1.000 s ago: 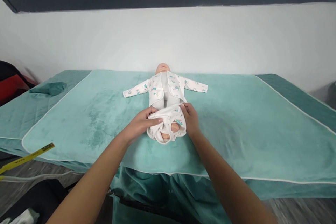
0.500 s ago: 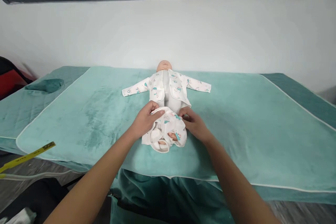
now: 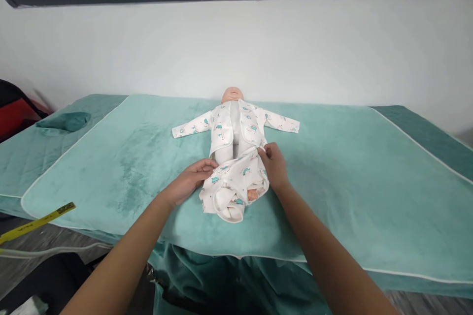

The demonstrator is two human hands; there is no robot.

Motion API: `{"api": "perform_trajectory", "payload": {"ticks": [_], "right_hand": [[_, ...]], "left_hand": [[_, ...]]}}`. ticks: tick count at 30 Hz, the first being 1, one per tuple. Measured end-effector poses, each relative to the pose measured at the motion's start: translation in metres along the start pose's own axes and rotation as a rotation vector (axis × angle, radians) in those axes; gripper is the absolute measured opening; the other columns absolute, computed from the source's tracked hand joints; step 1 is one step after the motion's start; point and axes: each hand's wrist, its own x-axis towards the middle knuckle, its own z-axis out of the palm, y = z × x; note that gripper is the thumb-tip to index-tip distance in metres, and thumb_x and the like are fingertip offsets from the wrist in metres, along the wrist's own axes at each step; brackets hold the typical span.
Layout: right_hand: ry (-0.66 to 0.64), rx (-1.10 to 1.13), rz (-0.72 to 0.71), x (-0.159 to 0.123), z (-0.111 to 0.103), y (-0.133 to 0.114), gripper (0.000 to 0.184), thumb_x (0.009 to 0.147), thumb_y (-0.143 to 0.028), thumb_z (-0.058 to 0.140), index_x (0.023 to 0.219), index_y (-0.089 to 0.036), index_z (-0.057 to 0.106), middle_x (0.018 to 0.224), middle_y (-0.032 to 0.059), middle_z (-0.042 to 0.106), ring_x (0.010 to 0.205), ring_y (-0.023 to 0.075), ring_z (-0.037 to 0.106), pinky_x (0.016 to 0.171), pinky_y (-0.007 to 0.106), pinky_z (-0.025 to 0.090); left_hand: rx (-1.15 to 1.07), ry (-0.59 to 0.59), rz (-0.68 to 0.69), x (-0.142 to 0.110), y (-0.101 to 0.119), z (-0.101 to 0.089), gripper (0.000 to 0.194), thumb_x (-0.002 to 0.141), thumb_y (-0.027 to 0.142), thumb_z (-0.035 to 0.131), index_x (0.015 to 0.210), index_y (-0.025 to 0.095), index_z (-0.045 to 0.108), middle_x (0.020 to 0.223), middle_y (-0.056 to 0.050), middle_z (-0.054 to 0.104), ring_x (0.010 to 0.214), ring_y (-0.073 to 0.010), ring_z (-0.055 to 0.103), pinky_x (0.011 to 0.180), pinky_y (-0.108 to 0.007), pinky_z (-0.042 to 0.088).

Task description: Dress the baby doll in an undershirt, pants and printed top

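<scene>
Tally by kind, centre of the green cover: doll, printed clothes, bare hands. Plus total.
Doll: 1
Printed jacket: 1
Printed lower garment, bunched at the legs: 1
Bare hands, left hand and right hand: 2
Total: 5

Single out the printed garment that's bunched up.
The lower garment, around the doll's lower legs, between the left hand and right hand; the jacket, higher up, lies spread open.
</scene>
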Motion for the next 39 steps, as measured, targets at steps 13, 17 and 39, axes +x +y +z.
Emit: {"api": "perform_trajectory", "payload": {"ticks": [13, 17, 39], "right_hand": [[-0.05, 0.202, 0.137, -0.007, 0.005, 0.009, 0.046, 0.08, -0.066, 0.054, 0.079, -0.021, 0.047, 0.071, -0.0013, 0.051, 0.064, 0.0138, 0.044, 0.058, 0.026, 0.039], [-0.061, 0.21, 0.078, -0.008, 0.006, 0.008, 0.044, 0.077, -0.062, 0.061, 0.078, -0.02, 0.047, 0.068, -0.0028, 0.048, 0.064, 0.0129, 0.042, 0.06, 0.026, 0.038], [-0.159, -0.875, -0.57, 0.033, -0.011, -0.032, 0.029, 0.093, -0.014, 0.041, 0.114, -0.018, 0.06, 0.113, 0.0113, 0.06, 0.097, 0.0246, 0.055, 0.079, 0.033, 0.038]], "left_hand": [[0.291, 0.595, 0.478, 0.077, 0.013, 0.027, 0.019, 0.081, 0.017, 0.05, 0.099, 0.02, 0.055, 0.096, -0.002, 0.063, 0.09, -0.0152, 0.058, 0.085, -0.029, 0.045], [0.321, 0.623, 0.403, 0.064, -0.007, 0.025, 0.018, 0.086, 0.028, 0.052, 0.101, 0.02, 0.057, 0.103, -0.004, 0.064, 0.096, -0.0162, 0.058, 0.085, -0.028, 0.046], [1.006, 0.434, 0.637, 0.065, -0.007, -0.005, 0.037, 0.083, 0.009, 0.046, 0.117, 0.02, 0.058, 0.117, -0.01, 0.06, 0.109, -0.023, 0.055, 0.093, -0.036, 0.043]]}}
